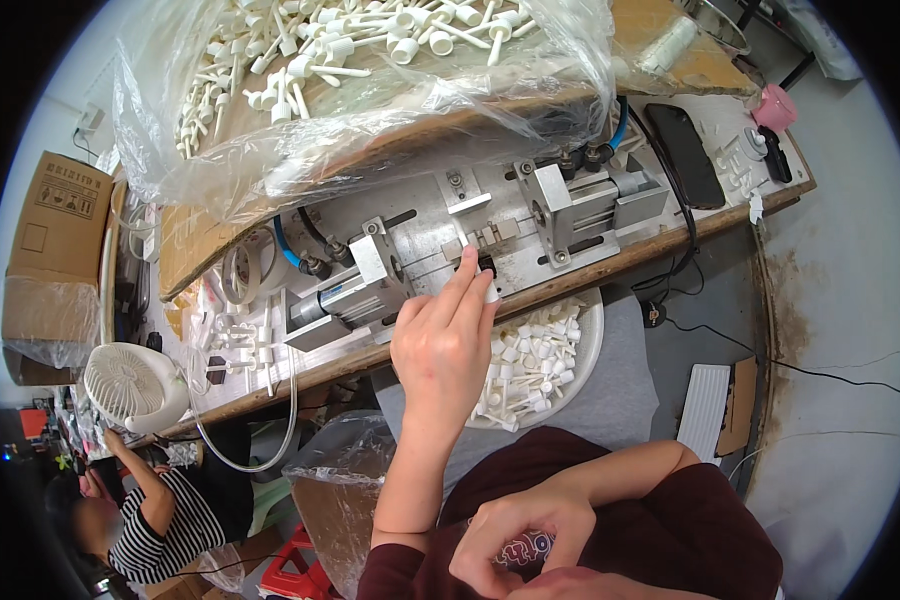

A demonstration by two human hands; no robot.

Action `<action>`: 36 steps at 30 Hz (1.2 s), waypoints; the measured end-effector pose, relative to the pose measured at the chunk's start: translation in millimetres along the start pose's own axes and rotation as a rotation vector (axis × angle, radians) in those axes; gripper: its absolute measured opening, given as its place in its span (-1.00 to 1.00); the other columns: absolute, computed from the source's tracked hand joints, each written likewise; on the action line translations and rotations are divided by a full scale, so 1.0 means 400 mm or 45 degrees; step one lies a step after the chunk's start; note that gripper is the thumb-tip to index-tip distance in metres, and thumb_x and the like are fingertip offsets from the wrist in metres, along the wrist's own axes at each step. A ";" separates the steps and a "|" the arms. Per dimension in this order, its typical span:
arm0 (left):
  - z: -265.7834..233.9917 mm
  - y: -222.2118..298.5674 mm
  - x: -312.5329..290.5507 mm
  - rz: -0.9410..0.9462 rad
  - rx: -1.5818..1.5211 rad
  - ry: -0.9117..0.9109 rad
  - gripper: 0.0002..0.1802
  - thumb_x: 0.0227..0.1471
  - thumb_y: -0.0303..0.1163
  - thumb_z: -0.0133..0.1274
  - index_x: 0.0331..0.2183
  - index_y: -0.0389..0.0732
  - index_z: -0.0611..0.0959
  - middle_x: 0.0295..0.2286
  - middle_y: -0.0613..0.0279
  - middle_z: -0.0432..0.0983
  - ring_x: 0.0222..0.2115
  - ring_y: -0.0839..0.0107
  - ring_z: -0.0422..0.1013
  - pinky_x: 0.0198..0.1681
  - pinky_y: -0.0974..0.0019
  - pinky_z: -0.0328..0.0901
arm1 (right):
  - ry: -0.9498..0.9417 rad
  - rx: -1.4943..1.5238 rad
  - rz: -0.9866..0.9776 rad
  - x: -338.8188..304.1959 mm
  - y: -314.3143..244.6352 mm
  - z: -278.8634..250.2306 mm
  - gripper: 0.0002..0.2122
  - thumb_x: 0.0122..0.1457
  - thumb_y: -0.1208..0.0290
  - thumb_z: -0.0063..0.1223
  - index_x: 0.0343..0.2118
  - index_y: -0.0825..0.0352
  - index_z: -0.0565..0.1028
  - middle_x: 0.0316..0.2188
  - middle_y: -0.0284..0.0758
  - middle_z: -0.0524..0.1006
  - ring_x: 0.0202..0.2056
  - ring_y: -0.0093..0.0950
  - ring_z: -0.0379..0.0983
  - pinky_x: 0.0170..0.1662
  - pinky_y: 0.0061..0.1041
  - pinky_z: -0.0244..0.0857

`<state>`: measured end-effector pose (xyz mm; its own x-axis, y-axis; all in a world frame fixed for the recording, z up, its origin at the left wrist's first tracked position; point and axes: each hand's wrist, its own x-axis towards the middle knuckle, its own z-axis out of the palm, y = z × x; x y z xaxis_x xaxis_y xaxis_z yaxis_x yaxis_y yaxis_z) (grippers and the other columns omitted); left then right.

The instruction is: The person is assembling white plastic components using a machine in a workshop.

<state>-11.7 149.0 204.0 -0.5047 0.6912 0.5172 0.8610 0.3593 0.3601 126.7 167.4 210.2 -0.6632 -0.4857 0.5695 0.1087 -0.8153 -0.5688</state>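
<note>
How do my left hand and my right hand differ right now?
Your left hand reaches forward with fingers extended, while your right hand is curved, with a gap between thumb and fingers. The left hand's fingertips are at the metal plate; the right hand is close to your dark maroon shirt. Both hands are bare.

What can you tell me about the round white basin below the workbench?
The basin looks like plastic, with a smooth rim showing on its right side. It holds a heap of small white pieces, many with cup-like heads. The workbench's wooden front edge hides its far part, and the left hand blocks some of its left side. A grey sheet shows around it; its support is hidden.
</note>
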 end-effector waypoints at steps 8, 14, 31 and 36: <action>-0.011 0.005 0.001 -0.059 0.043 -0.072 -0.72 -0.16 -0.42 0.32 -0.29 -0.17 0.72 -0.11 0.30 0.61 -0.60 0.37 0.49 -0.46 0.40 0.37 | 0.192 0.196 0.072 -0.017 -0.055 0.004 -0.64 0.07 0.15 0.24 -0.38 0.41 0.45 -0.53 -0.36 0.42 -0.47 -0.49 0.37 -0.35 -0.50 0.21; -0.011 0.001 0.000 -0.065 0.019 -0.073 -0.73 -0.16 -0.41 0.32 -0.30 -0.17 0.73 -0.12 0.30 0.62 -0.61 0.38 0.49 -0.46 0.40 0.37 | 0.212 0.207 -0.013 -0.045 -0.032 -0.012 -0.69 0.06 0.27 0.23 -0.31 0.42 0.42 -0.43 -0.35 0.41 -0.47 -0.57 0.38 -0.38 -0.59 0.24; -0.172 -0.109 0.376 0.450 0.205 0.485 -0.77 0.03 -0.21 0.23 -0.32 -0.14 0.72 -0.39 0.22 0.64 -0.44 0.35 0.54 -0.40 0.31 0.37 | 0.531 0.226 0.023 -0.107 -0.042 0.026 -0.69 0.11 0.20 0.15 -0.32 0.39 0.42 -0.48 -0.35 0.39 -0.43 -0.54 0.34 -0.28 -0.55 0.17; -0.082 -0.272 0.490 0.220 0.421 0.358 -0.55 -0.04 -0.04 0.25 -0.15 -0.10 0.68 -0.28 0.12 0.63 -0.20 0.15 0.52 -0.14 0.11 0.38 | 0.559 0.209 -0.014 -0.106 -0.049 0.029 -0.70 0.11 0.21 0.16 -0.33 0.39 0.43 -0.50 -0.33 0.43 -0.44 -0.52 0.34 -0.31 -0.52 0.16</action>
<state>-206.3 225.0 291.8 -0.3100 0.5783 0.7546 0.8849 0.4658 0.0065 161.3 200.1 204.2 -0.9119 -0.3258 0.2496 0.1919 -0.8761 -0.4422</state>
